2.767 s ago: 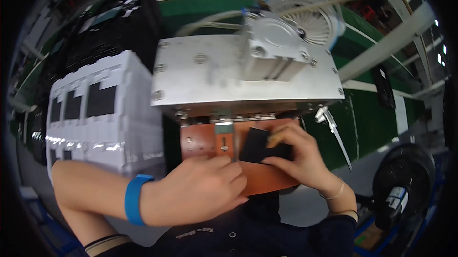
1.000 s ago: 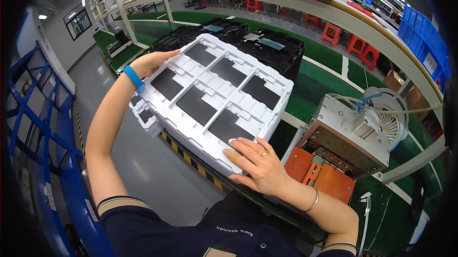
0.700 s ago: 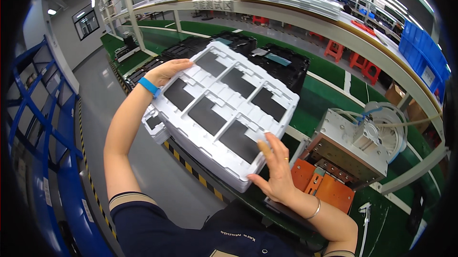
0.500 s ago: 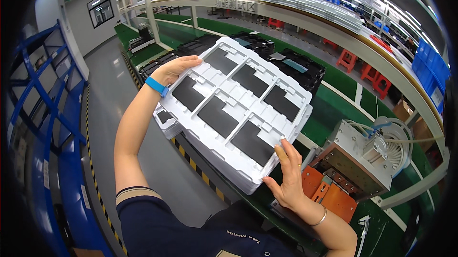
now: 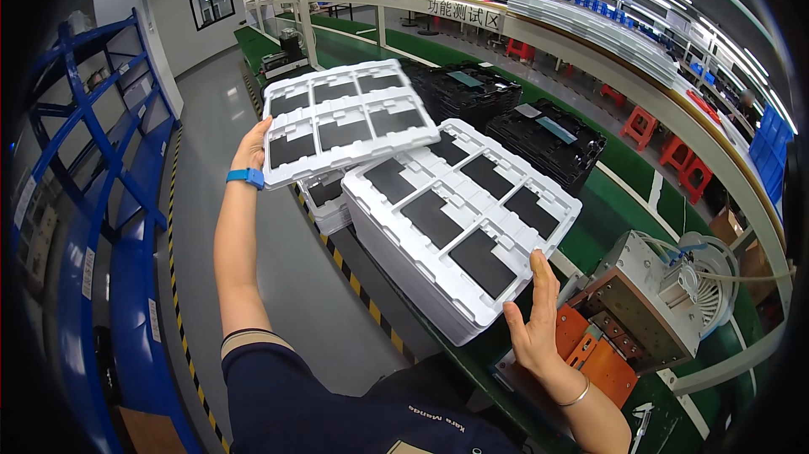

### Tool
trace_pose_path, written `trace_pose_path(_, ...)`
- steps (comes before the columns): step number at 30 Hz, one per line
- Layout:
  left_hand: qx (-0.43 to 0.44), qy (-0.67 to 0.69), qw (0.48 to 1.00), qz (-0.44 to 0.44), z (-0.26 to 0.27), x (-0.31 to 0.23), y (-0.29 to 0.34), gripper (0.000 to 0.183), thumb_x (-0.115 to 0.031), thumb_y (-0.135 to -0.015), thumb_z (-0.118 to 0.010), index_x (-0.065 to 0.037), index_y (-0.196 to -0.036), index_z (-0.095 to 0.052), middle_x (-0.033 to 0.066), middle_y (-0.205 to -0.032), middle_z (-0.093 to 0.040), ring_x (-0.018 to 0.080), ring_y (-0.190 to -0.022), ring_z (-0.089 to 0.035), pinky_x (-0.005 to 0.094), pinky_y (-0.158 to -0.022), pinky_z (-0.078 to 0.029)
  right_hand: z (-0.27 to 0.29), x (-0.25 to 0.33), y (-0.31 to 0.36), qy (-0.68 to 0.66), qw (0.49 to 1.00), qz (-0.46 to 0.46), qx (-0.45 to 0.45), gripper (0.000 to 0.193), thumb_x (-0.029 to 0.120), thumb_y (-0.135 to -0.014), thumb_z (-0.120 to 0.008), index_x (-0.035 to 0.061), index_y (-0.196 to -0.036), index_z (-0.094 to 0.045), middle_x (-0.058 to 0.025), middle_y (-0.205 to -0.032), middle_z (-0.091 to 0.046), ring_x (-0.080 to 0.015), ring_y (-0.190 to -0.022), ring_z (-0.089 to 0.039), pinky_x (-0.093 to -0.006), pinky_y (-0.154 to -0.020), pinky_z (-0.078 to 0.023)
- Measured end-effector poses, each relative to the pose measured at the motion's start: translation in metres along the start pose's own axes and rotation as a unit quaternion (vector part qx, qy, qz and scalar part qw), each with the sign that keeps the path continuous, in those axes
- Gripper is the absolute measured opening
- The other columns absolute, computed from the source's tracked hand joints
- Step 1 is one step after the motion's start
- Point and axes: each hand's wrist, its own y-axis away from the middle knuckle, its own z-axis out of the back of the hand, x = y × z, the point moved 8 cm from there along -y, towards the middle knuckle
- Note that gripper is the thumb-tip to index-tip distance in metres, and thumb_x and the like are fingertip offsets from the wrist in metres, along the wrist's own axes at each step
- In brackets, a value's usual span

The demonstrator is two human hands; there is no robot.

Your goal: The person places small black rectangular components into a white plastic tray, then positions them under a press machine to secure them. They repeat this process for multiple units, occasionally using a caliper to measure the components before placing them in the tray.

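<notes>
My left hand (image 5: 252, 149) grips the left edge of a white plastic tray (image 5: 362, 153), which is lifted and tilted. Dark L-shaped sheets lie in its compartments. Below it and to the right stands a stack of similar white trays (image 5: 410, 285), its top one also carrying dark sheets (image 5: 483, 263). The lifted tray's right corner overlaps the far edge of this stack; whether they touch, I cannot tell. Beside the stack's near right corner is my right hand (image 5: 537, 323), open, fingers stretched and holding nothing. Another white tray pile (image 5: 330, 216) shows partly under the lifted tray.
Black trays (image 5: 548, 138) are piled on the green bench behind. A metal fixture with orange plates (image 5: 608, 370) stands at the right, and a caliper (image 5: 643, 424) lies near it. Blue shelving (image 5: 126, 285) lines the left, beyond a floor aisle.
The top tray has left the stack, moving up and left in my left hand. My right hand has come away from the stack's corner. The view has shifted slightly.
</notes>
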Motion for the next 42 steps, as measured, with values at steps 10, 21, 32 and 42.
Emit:
trace_pose_path(10,-0.164,-0.006,0.984,-0.062,0.09,0.096,-0.016,0.03,-0.02,-0.097,-0.055,0.004,-0.115,-0.055,0.0184,-0.108,-0.066,0.0332,-0.097,-0.066,0.0499,-0.084,-0.056,-0.001,0.002,-0.003,0.026,1.0,-0.006,0.012,0.067,0.019,-0.086,-0.066,-0.0008,-0.143,-0.037,-0.0232,-0.147,-0.031,-0.039,-0.129,-0.036,-0.0464,-0.108,-0.026)
trace_pose_path(21,-0.304,-0.708,0.622,-0.138,0.007,0.072,0.07,0.083,-0.05,-0.078,-0.071,-0.008,-0.142,-0.04,0.0274,-0.132,-0.045,0.0389,-0.123,-0.047,0.0479,-0.101,-0.041,0.0,0.005,-0.002,0.049,0.998,-0.005,0.034,0.067,0.021,-0.085,-0.068,-0.0011,-0.141,-0.039,-0.0222,-0.146,-0.033,-0.0394,-0.13,-0.034,-0.0466,-0.108,-0.027)
trace_pose_path(32,-0.104,-0.422,0.896,-0.093,0.028,0.14,0.061,0.068,-0.031,-0.099,-0.05,-0.003,-0.152,-0.018,0.0218,-0.155,-0.024,0.0296,-0.142,-0.028,0.0355,-0.113,-0.027,0.005,0.008,-0.007,0.058,0.998,0.001,0.025,0.069,0.018,-0.081,-0.07,-0.0013,-0.14,-0.04,-0.0218,-0.146,-0.034,-0.0392,-0.129,-0.037,-0.0473,-0.107,-0.029)
trace_pose_path(42,0.324,-0.583,0.566,-0.485,-0.354,0.079,0.165,0.02,-0.013,-0.083,-0.07,-0.005,-0.101,-0.069,0.0115,-0.102,-0.066,0.0295,-0.108,-0.055,0.0388,-0.093,-0.044,0.029,-0.059,-0.107,0.405,0.906,-0.102,0.065,0.046,0.042,-0.08,-0.071,0.0021,-0.102,-0.069,-0.0128,-0.101,-0.066,-0.0288,-0.101,-0.057,-0.0393,-0.083,-0.044)
